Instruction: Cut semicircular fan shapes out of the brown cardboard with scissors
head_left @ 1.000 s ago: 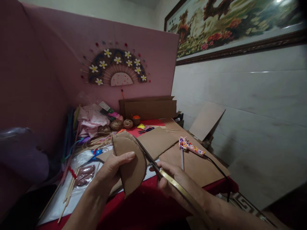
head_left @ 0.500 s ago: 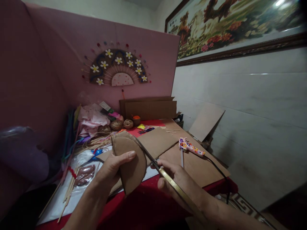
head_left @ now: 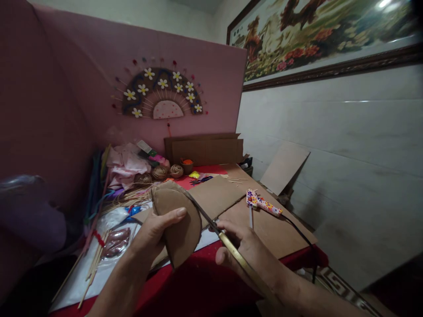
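My left hand grips a rounded piece of brown cardboard, thumb pressed on its face, holding it upright above the table's near edge. My right hand is closed round the brass-coloured handles of a pair of long scissors. The dark blades run up along the curved right edge of the cardboard piece.
Flat cardboard sheets lie on the red-covered table. A patterned glue gun with a black cord rests on them. Twine balls, sticks, plastic bags and pink fabric crowd the left and back. A decorated fan hangs on the pink board.
My right hand with the scissors has shifted slightly along the cardboard's curved edge. The left hand and cardboard have barely moved.
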The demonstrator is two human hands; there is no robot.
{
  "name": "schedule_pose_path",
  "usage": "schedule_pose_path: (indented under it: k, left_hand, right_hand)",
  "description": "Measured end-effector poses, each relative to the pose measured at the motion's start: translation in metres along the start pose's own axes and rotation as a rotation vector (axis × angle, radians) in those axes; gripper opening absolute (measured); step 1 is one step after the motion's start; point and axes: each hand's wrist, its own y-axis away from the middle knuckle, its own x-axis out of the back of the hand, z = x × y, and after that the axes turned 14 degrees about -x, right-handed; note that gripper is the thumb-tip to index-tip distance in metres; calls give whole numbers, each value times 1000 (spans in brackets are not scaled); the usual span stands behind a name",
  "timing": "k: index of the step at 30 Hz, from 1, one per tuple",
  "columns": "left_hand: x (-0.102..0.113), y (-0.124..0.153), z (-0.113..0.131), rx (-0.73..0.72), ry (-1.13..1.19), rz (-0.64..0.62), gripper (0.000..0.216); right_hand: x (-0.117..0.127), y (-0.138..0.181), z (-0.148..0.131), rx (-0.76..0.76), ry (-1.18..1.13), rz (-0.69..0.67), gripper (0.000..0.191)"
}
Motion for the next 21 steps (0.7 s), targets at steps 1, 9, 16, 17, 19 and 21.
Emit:
schedule_pose_path:
  k: [1, 9, 16, 17, 19, 21]
  left_hand:
    - [0, 0, 0, -9, 3, 2, 32]
    - [-3, -1, -2, -32, 24, 27, 33]
    - [-2, 0, -3, -42, 1, -5, 36]
    - [-2, 0, -3, -42, 0, -9, 37]
    - [-3, 1, -2, -39, 1, -15, 38]
    - [-2, 1, -2, -34, 2, -19, 36]
  right_hand:
    - [0, 0, 1, 5, -1, -1, 36]
    - [-4, 0, 8, 3, -6, 2, 26]
    - [-5, 0, 3, -2, -32, 16, 24]
    - [-5, 0, 3, -6, -39, 9, 25]
    - [-5, -1, 4, -9, -59, -2, 29]
    - [-5, 0, 5, -15, -65, 5, 32]
